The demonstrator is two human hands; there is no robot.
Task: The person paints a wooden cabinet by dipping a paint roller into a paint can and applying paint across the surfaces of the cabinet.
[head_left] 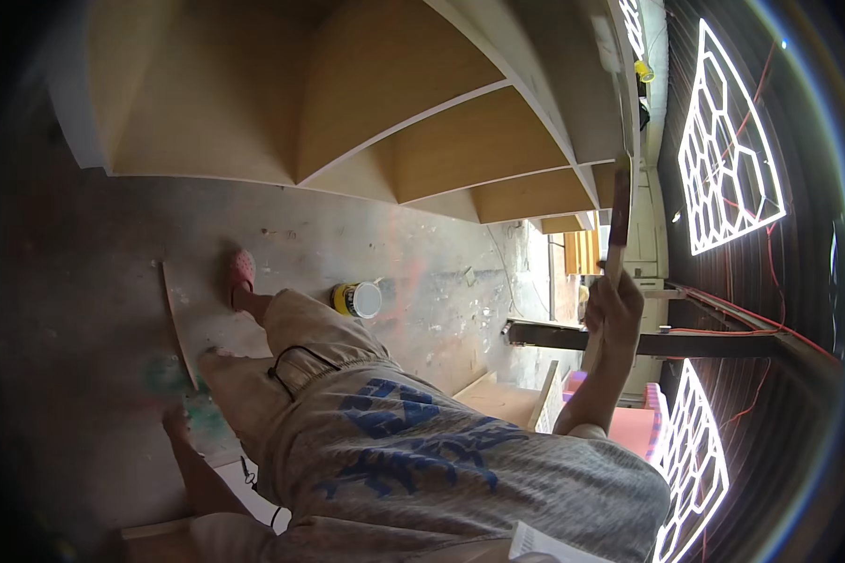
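Note:
At the right, my right hand is raised and closed round the light handle of a paintbrush. The brush's dark head meets or overlaps the outer edge of a large wooden cabinet with open compartments; whether it touches cannot be made out. Toward the lower left hangs my left arm, its hand small and dim, fingers not distinguishable. A yellow and black can with a pale top is on the floor near my legs.
The stained floor carries a thin wooden strip and scattered debris. A dark post runs behind my right arm. Pink furniture stands beyond it. Bright honeycomb lights and red cables hang from the dark ceiling.

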